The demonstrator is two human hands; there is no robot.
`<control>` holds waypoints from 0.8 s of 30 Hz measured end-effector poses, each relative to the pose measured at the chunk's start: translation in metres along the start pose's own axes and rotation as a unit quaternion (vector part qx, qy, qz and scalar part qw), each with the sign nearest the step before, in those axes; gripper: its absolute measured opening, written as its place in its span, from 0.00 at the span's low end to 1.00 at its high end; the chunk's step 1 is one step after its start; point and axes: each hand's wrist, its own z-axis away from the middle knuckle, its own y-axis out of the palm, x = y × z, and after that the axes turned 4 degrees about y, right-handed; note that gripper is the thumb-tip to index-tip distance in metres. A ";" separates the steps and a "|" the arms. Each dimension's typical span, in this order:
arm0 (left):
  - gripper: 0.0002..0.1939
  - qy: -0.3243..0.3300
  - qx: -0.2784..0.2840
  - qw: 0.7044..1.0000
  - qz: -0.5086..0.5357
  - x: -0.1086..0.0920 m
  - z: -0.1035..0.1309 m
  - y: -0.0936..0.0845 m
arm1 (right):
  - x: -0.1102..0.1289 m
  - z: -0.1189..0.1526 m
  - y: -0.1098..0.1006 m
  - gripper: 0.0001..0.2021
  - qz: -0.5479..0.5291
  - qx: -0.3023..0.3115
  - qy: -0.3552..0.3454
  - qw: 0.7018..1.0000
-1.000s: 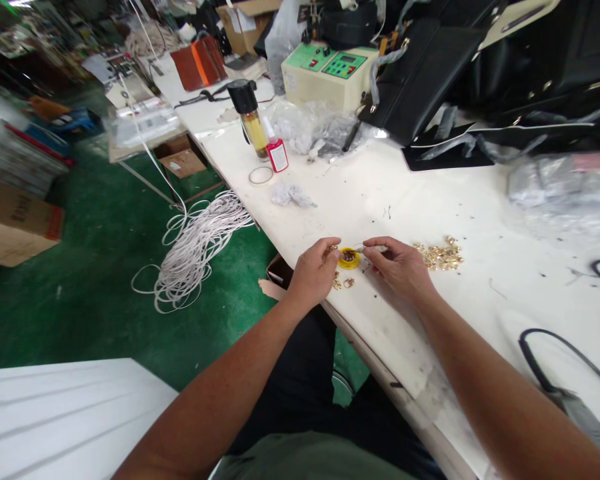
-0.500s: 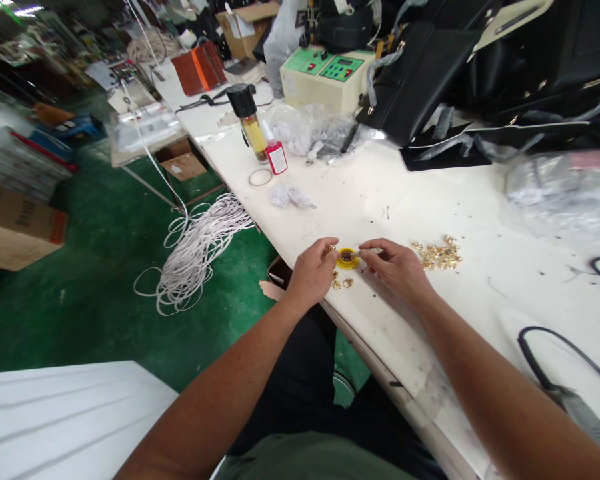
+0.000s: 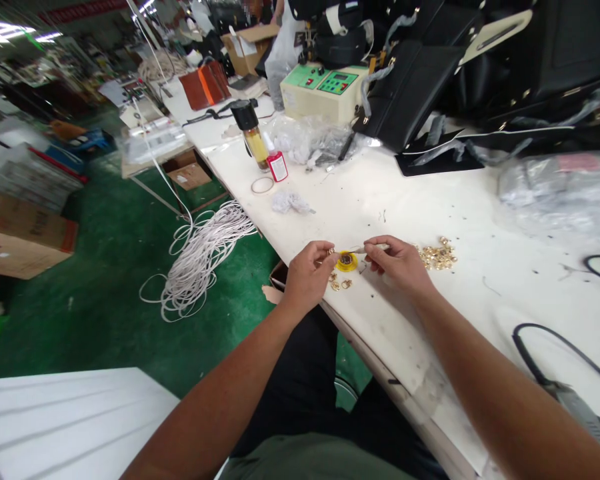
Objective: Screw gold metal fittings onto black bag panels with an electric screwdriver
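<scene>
On the white table my left hand (image 3: 307, 275) is closed, pinching a small gold metal fitting (image 3: 331, 251) between thumb and fingertips. Facing it, my right hand (image 3: 397, 263) grips a thin, pale, stick-like tool (image 3: 361, 251), whose exact kind I cannot make out. The tool's tip points left, just above the right rim of a small round yellow dish (image 3: 347, 268). Dark little pieces lie inside the dish. Close to the left fingers are a few loose gold fittings (image 3: 347, 284). Behind my right hand lies a pile of gold fittings (image 3: 437, 257).
A red-labelled bottle (image 3: 277, 167) and a drink flask (image 3: 254, 143) stand farther back, near a ring (image 3: 263, 185). Beyond are a control box (image 3: 323, 97) and black bags (image 3: 400, 93). A grey cabled device (image 3: 580, 410) lies at right. Coiled white cord (image 3: 200, 267) covers the floor at left.
The right hand has drawn slightly up, and the tool's tip has moved from the dish's contents to its rim. The left hand still pinches its fitting. The camera view has tilted a little.
</scene>
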 end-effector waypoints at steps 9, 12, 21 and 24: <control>0.18 -0.072 0.015 0.993 0.094 -0.010 0.017 0.001 | 0.010 0.003 -0.003 0.19 -0.200 0.021 -0.011 0.980; 0.17 -0.100 0.007 0.990 0.097 -0.012 0.020 0.003 | 0.017 0.008 -0.001 0.16 -0.194 0.021 -0.039 0.980; 0.15 -0.092 0.004 0.993 0.075 -0.019 0.026 0.006 | 0.022 0.018 0.006 0.12 -0.102 0.025 -0.077 0.992; 0.16 -0.090 0.003 0.993 0.074 -0.019 0.026 0.006 | 0.024 0.018 0.007 0.12 -0.097 0.022 -0.078 0.992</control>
